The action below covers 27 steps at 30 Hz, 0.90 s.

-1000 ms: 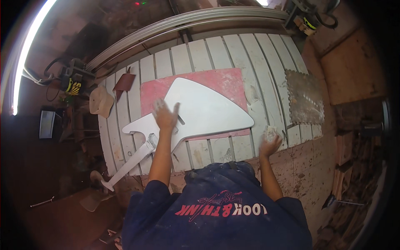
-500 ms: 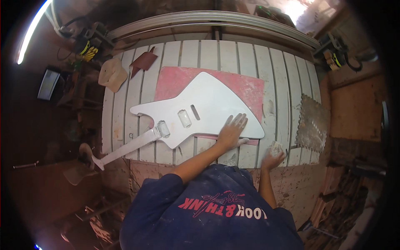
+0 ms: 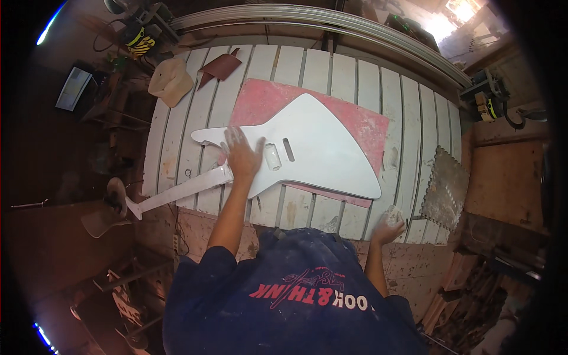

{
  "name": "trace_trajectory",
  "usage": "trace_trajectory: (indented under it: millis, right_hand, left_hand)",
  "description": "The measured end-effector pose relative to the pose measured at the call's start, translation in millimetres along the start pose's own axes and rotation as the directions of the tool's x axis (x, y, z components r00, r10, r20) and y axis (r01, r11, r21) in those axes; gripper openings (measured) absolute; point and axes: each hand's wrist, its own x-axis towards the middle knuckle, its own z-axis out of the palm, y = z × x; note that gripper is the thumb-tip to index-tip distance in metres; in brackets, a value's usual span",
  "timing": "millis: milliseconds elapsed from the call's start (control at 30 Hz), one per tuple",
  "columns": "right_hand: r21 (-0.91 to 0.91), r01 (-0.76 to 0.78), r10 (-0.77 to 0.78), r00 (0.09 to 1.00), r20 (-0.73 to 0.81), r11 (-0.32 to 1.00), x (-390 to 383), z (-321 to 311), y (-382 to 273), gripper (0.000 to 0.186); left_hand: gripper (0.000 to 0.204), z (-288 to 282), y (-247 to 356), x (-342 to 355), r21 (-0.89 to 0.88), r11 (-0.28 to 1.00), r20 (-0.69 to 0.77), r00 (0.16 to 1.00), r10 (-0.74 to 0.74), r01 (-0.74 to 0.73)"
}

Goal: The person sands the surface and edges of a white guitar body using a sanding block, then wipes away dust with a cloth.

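Observation:
A white, angular electric guitar (image 3: 325,151) lies flat, its body on a pink sheet (image 3: 260,97) and its neck reaching toward the near left edge. Oblong cavities are cut into the body. With fingers spread, my left hand (image 3: 242,157) rests on the body close to the neck joint, hiding the cavity there. My right hand (image 3: 387,231) is at the table's near edge, right of the guitar's wide end. Its fingers are closed around a pale, dusty pad (image 3: 391,215), partly covered by them.
The slatted white table (image 3: 396,83) carries a tan cap (image 3: 170,81) and a folded brown sheet of sandpaper (image 3: 221,66) at the far left. A toothed-edge, dusty panel (image 3: 444,186) lies at the right. Beyond the table runs a metal rail (image 3: 307,15).
My left hand has moved left over the guitar body, from its wide end to near the neck joint. My right hand keeps the pad at the near edge. The view has shifted slightly.

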Motion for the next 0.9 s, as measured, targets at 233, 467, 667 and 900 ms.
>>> trace_trajectory:
  millis: [233,467,667,900]
  right_hand:
    - [-0.037,0.065,-0.062,0.996,0.065,0.997,8,-7,-2,0.053]
    - [0.401,0.155,-0.251,0.947,0.199,0.903,15,-17,-70,0.045]
    - [0.741,0.563,-0.931,0.198,0.308,0.365,-59,-15,-242,0.045]
    - [0.736,0.664,-0.968,-0.072,0.240,0.133,-105,11,-294,0.033]
  left_hand:
    - [0.104,-34,77,-100,-0.057,0.939,0.303,0.890,0.340,-0.339]
    - [0.084,-36,41,-81,-0.363,0.903,0.244,0.912,0.330,-0.230]
    - [0.072,-23,-36,44,-0.194,0.981,-0.074,0.997,0.007,-0.021]
    - [0.065,-1,-65,64,-0.042,0.998,-0.081,0.996,-0.047,0.044]
